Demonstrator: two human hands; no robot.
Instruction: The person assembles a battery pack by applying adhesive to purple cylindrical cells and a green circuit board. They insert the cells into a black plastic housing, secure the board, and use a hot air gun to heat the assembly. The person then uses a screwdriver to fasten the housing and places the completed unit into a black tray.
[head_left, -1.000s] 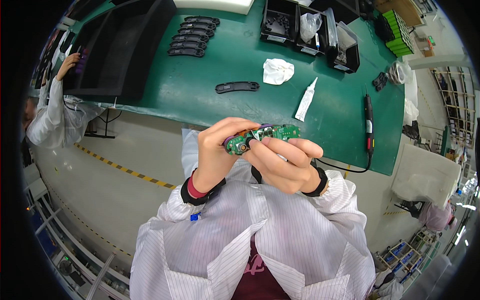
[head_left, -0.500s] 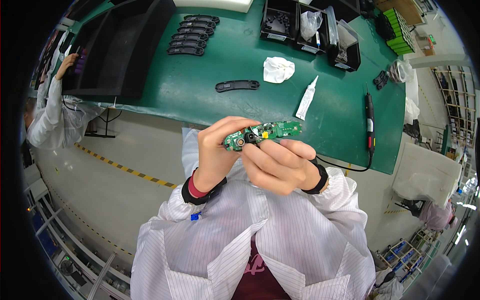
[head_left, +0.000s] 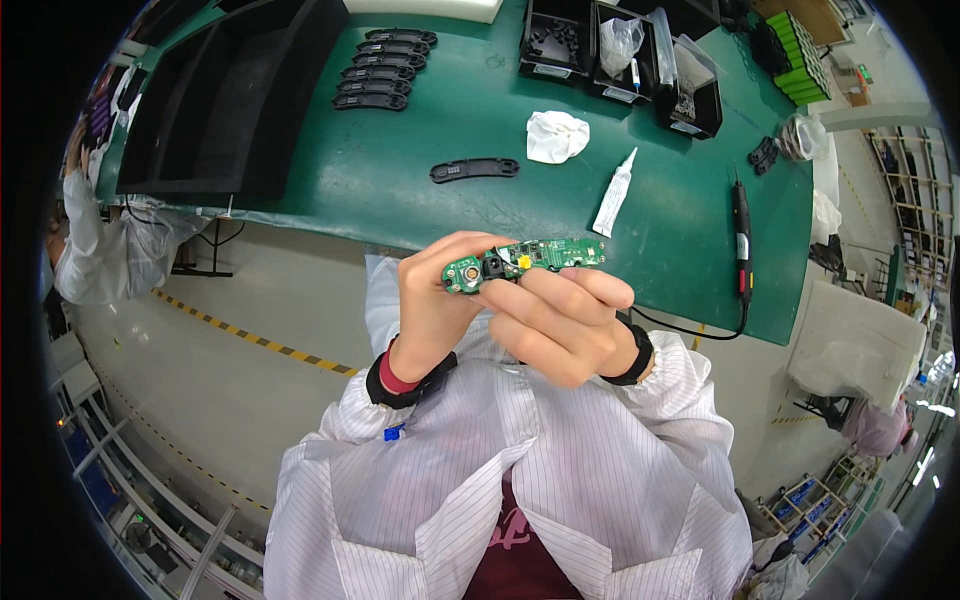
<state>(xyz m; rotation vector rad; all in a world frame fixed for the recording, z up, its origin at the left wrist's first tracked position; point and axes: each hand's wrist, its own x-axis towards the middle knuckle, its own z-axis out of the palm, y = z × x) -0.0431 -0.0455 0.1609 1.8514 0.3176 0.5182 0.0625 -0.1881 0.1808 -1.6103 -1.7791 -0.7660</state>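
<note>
Between both hands, just off the near edge of the green table, is a long green circuit board (head_left: 560, 253) with a round metal part, a black block and a yellow piece on it. My left hand (head_left: 432, 290) grips its left end, the fingers along the far edge. My right hand (head_left: 560, 325) is closed at its near edge, with the thumb and fingertips against the board by the black block. Those fingers cover part of the lower edge. Beyond the board on the table lie a black curved plastic shell (head_left: 475, 170), a white tube (head_left: 614, 192) and a crumpled white cloth (head_left: 557, 137).
Several matching black shells (head_left: 372, 87) form a column left of centre. A large black divided tray (head_left: 215, 110) stands at the left. Black parts bins (head_left: 555, 40) are at the back. A pen-shaped tool (head_left: 741, 235) with a cable lies right. A co-worker's sleeve (head_left: 85, 235) shows far left.
The circuit board has shifted and turned slightly in my hands, its face showing a little more. The co-worker's hand at the far left has drawn back from the black tray.
</note>
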